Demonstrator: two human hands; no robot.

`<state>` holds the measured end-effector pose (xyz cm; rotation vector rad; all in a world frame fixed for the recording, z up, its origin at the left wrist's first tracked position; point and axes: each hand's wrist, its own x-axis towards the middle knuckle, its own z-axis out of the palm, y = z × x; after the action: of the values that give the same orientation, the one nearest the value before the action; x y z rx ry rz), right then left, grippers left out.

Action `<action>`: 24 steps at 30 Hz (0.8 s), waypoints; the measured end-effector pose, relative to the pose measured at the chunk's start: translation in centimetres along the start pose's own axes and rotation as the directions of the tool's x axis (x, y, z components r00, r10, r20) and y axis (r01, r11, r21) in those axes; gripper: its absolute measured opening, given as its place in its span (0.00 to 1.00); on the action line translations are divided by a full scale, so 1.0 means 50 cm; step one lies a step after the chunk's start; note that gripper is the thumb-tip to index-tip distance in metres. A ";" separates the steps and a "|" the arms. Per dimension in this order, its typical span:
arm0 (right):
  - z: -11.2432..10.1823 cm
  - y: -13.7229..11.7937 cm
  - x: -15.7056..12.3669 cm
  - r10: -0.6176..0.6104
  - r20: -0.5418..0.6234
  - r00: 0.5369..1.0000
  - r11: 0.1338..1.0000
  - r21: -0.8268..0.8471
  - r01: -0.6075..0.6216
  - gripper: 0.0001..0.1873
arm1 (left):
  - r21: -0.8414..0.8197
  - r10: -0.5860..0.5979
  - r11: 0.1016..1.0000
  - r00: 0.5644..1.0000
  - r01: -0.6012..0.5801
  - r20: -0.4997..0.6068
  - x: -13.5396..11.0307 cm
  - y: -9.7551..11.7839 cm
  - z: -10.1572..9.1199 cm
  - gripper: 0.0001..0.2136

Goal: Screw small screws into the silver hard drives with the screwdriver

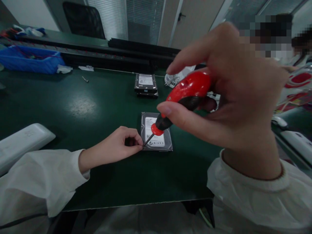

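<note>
A hard drive lies label-up on the dark green table in front of me. My right hand is closed round the red and black handle of a screwdriver, whose thin shaft slants down to the drive's near left corner. My left hand rests on the table beside that corner, fingers pinched together at the screwdriver's tip; what they pinch is too small to make out. Both arms wear white sleeves.
A stack of more hard drives sits farther back, with a small white fan to its right. A white device lies at the left edge, a blue bin at the far left. Another person is at the right.
</note>
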<state>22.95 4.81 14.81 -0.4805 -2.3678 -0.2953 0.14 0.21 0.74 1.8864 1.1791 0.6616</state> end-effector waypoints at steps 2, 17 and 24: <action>-0.001 -0.006 0.002 0.035 -0.020 0.999 0.993 0.114 -0.032 0.16 | -0.010 -0.002 1.000 1.000 0.002 0.000 0.000 -0.001 0.000 0.04; -0.008 -0.003 -0.004 -0.041 0.080 0.996 0.999 0.039 0.038 0.14 | -0.016 -0.005 1.000 1.000 0.005 -0.004 0.001 0.000 0.000 0.04; 0.011 0.000 -0.003 -0.024 -0.011 1.000 0.999 0.035 0.025 0.15 | 0.031 -0.001 1.000 1.000 0.001 -0.006 0.003 -0.001 0.001 0.04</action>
<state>22.72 4.94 14.33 -0.4326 -2.3664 -0.2661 0.20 0.36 0.66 1.9109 1.2004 0.6525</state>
